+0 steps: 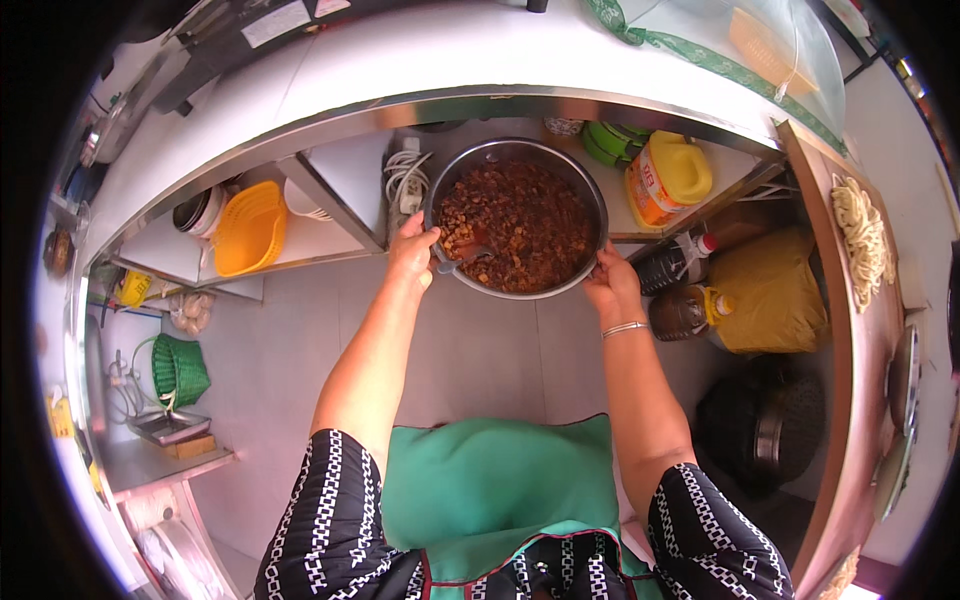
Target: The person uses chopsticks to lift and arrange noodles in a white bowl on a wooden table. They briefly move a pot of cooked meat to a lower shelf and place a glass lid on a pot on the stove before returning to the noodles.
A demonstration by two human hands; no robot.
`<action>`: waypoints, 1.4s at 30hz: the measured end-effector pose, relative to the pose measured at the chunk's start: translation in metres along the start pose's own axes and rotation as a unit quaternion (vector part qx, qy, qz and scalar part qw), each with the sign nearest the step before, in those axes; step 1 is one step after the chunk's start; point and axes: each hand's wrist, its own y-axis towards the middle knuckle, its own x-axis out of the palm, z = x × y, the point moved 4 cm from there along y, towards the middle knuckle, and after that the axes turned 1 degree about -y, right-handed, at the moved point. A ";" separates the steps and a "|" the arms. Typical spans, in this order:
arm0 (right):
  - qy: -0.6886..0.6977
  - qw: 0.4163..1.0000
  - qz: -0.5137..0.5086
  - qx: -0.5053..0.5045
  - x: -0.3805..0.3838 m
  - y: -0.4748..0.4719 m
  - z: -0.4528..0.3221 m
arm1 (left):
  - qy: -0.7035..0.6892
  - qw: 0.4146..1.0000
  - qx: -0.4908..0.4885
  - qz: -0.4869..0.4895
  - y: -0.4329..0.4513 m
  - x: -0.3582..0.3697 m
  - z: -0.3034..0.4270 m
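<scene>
A round steel bowl (516,219), filled with a dark reddish-brown chunky sauce (525,217), is held between both hands. My left hand (412,253) grips its left rim, and my right hand (615,282) grips the lower right side; a bangle is on that wrist. A spoon (463,261) rests in the sauce, its handle over the rim near my left hand. The bowl is in front of the shelf opening under a white counter (420,56). The fingers under the bowl are partly hidden.
Shelves hold a yellow-orange plastic basket (250,229), a power strip with a cable (409,184) and a yellow jug (666,180). Dark bottles (675,262) and a yellow-brown sack (772,292) stand at right. Noodles (864,240) lie on a wooden board (825,225). A green basket (180,369) is at left.
</scene>
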 end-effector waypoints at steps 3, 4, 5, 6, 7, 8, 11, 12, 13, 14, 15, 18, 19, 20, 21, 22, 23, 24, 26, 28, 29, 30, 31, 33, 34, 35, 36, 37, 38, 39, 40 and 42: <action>-0.015 1.000 -0.014 -0.008 0.003 0.038 0.002 | 0.037 0.999 -0.002 0.019 0.028 -0.002 -0.005; -0.012 1.000 -0.021 -0.014 0.008 0.047 0.002 | 0.033 0.999 0.006 0.021 0.040 -0.004 -0.006; -0.010 0.999 -0.028 -0.019 0.012 0.055 0.001 | 0.031 0.999 0.009 0.028 0.049 -0.004 -0.008; -0.008 0.999 -0.038 -0.024 0.023 0.059 0.001 | 0.028 0.999 0.014 0.037 0.056 -0.003 -0.007; -0.019 0.999 -0.035 -0.028 0.031 0.062 0.000 | 0.025 0.998 0.020 0.047 0.061 -0.001 -0.003; -0.029 0.999 -0.032 -0.032 0.040 0.064 -0.003 | 0.038 0.999 0.021 0.030 0.075 -0.008 -0.004; -0.036 0.996 -0.072 -0.033 0.058 0.071 -0.006 | 0.050 0.997 0.020 0.055 0.094 -0.010 0.000; -0.034 0.995 -0.093 -0.034 0.059 0.076 -0.009 | 0.048 0.997 0.025 0.057 0.097 -0.005 0.002; -0.038 0.996 -0.070 -0.043 0.057 0.080 -0.009 | 0.046 0.997 0.030 0.058 0.099 0.001 0.004; -0.041 0.997 -0.048 -0.052 0.057 0.083 -0.009 | 0.044 0.997 0.036 0.060 0.099 0.006 0.006; -0.047 0.997 -0.017 -0.059 0.050 0.084 -0.011 | 0.071 0.994 0.004 0.079 0.094 0.012 0.003; -0.076 0.995 0.039 -0.046 0.040 0.027 -0.008 | 0.074 0.992 -0.056 0.088 0.042 -0.001 0.014; -0.094 0.994 0.038 -0.030 0.042 0.001 -0.006 | 0.049 0.993 -0.086 0.070 0.022 -0.010 0.017; -0.113 0.993 0.035 -0.011 0.044 -0.029 -0.002 | 0.002 0.993 -0.110 0.053 -0.009 -0.018 0.023; -0.144 0.989 0.020 0.018 0.055 -0.060 0.005 | -0.019 0.991 -0.118 0.059 -0.038 -0.035 0.027; -0.170 0.985 0.008 0.042 0.066 -0.092 0.010 | -0.023 0.986 -0.149 0.077 -0.068 -0.042 0.039; -0.180 0.981 -0.012 0.066 0.080 -0.125 0.017 | -0.042 0.982 -0.156 0.103 -0.101 -0.049 0.056; -0.190 0.977 -0.036 0.090 0.099 -0.157 0.024 | -0.046 0.977 -0.174 0.115 -0.134 -0.053 0.080; -0.195 0.964 -0.062 0.168 0.161 -0.215 0.045 | -0.031 0.968 -0.207 0.141 -0.184 -0.071 0.122; -0.219 0.943 -0.146 0.204 0.243 -0.263 0.062 | -0.027 0.967 -0.191 0.169 -0.221 -0.080 0.191; -0.234 0.927 -0.189 0.224 0.283 -0.287 0.070 | -0.058 0.972 -0.162 0.161 -0.231 -0.085 0.228; -0.240 0.917 -0.229 0.221 0.325 -0.310 0.078 | -0.084 0.975 -0.138 0.154 -0.243 -0.095 0.261; -0.246 0.907 -0.264 0.215 0.371 -0.328 0.088 | -0.108 0.977 -0.116 0.143 -0.253 -0.104 0.293; -0.253 0.886 -0.329 0.207 0.459 -0.357 0.115 | -0.123 0.979 -0.060 0.151 -0.272 -0.130 0.363; -0.253 0.877 -0.351 0.208 0.495 -0.367 0.135 | -0.134 0.978 -0.038 0.156 -0.279 -0.149 0.390; -0.252 0.869 -0.372 0.208 0.531 -0.378 0.154 | -0.142 0.977 -0.016 0.158 -0.282 -0.170 0.417; -0.261 0.863 -0.383 0.199 0.563 -0.390 0.172 | -0.151 0.975 0.000 0.166 -0.282 -0.192 0.439; -0.271 0.859 -0.392 0.189 0.594 -0.405 0.189 | -0.160 0.972 0.013 0.173 -0.281 -0.213 0.461; -0.275 0.852 -0.408 0.178 0.626 -0.415 0.203 | -0.164 0.969 0.034 0.180 -0.275 -0.230 0.487; -0.276 0.847 -0.417 0.180 0.653 -0.425 0.223 | -0.163 0.969 0.057 0.176 -0.273 -0.247 0.516; -0.273 0.845 -0.422 0.180 0.674 -0.428 0.240 | -0.159 0.970 0.074 0.169 -0.270 -0.260 0.541; -0.263 0.847 -0.426 0.181 0.717 -0.436 0.267 | -0.147 0.970 0.107 0.162 -0.260 -0.288 0.591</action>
